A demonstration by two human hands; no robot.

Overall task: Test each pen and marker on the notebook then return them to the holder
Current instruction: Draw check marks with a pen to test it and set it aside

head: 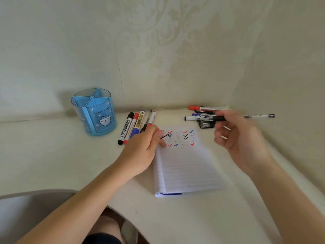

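1. The right hand (237,138) pinches a clear pen (258,116), held over the right-side marker pile (204,110); the left hand (140,148) pinches a small black piece (164,137), probably its cap, at the notebook's (186,166) top-left corner
2. Recapping in mid-air could miss and ink the fingers; a swinging barrel could scatter the pile
3. The blue holder (93,111), left of the notebook, reads "Hachiware"; one marker (197,117) shows "W"

We have open table (52,155) before the holder (93,113). A marker row (131,126) bars its right side; a marker pile (202,118) and the wall (158,67) stand behind the notebook (186,166).
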